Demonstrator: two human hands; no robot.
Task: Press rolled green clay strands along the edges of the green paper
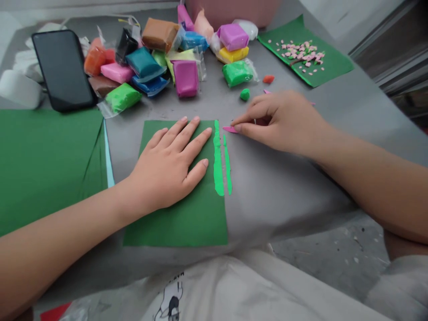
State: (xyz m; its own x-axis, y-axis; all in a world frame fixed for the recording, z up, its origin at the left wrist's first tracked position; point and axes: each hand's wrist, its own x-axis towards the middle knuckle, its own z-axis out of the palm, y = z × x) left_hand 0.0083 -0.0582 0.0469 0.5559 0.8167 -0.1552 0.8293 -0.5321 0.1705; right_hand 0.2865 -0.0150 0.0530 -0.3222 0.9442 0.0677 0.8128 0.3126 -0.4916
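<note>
My left hand (170, 165) lies flat with fingers spread on a dark green sheet of paper (187, 227). Along the sheet's right edge runs a flattened bright green clay strip (218, 165). A thinner green clay strip (228, 169) lies just to the right of it, on the grey tabletop, with a narrow gap between the two. My right hand (277, 122) pinches a small pink clay knife (230, 129) between thumb and fingers. Its pointed tip is just above the upper end of the thin strip. Most of the tool is hidden by the hand.
Several wrapped clay packs (186, 78) are heaped at the back, beside a black phone (63, 69). A green ball of clay (244, 94) and an orange lump (268, 79) sit near my right hand. A green card with pink blossoms (310, 53) is at back right. More green paper (43, 165) lies left.
</note>
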